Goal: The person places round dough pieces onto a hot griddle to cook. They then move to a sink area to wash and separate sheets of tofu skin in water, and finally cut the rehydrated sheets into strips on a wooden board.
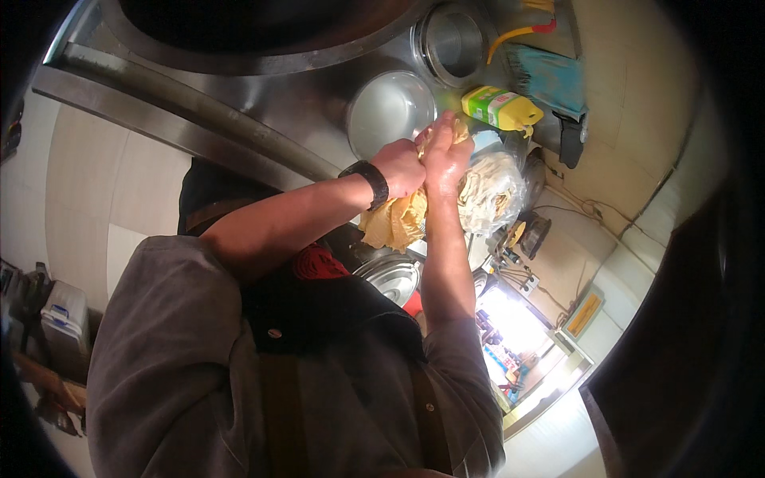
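Observation:
My left hand (400, 169), with a black band on its wrist, is closed on a yellowish, wrinkled, cloth-like sheet (396, 223). Beside it, my right hand (446, 163) grips the same sheet, and a bunched end of it sticks out above the fingers. The rest of the sheet hangs loose below my hands; whether it is cloth or food I cannot tell. Just left of and beyond my hands stands a round metal bowl (389, 115). Right of my right forearm, a clear plastic bag (514, 187) holds cream-coloured folded pieces.
A yellow-and-green bottle (500, 108) lies beyond the bag. Farther off are a steel pot (456, 44), a blue cloth (550, 80) and a large dark wok with a broad rim (231, 65). A silver lid (390, 277) sits near my body. The metal counter's edge (183, 119) runs along the left.

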`<state>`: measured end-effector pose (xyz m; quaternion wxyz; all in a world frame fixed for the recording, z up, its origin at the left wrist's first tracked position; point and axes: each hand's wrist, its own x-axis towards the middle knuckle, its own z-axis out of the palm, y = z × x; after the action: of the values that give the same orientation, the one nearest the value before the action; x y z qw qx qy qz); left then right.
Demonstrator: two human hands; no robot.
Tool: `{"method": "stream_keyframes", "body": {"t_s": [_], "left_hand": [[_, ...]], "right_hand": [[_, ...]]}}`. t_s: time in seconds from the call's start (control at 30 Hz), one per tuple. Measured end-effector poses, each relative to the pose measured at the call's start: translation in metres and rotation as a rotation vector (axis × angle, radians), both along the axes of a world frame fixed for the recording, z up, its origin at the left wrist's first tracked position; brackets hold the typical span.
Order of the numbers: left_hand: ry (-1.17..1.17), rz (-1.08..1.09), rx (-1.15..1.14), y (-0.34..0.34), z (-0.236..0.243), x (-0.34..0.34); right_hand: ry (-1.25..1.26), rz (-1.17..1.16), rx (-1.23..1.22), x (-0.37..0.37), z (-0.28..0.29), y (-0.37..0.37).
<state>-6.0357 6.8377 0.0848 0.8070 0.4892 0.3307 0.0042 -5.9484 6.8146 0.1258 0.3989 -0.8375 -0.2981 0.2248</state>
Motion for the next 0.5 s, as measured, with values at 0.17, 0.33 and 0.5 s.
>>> {"method": "stream_keyframes", "body": {"t_s": [0.17,0.33,0.5], "left_hand": [[0.018,-0.005,0.064,0.005,-0.003,-0.004],[-0.258,0.090,-0.100,-0.009,-0.052,0.021],[-0.528,0.200,-0.640,0.014,-0.055,0.019]], "right_hand": [[-0.004,0.015,0.056,0.000,-0.010,0.001],[-0.026,0.172,0.063,0.012,-0.018,0.001],[-0.119,0.480,0.172,0.050,0.015,0.005]]}}
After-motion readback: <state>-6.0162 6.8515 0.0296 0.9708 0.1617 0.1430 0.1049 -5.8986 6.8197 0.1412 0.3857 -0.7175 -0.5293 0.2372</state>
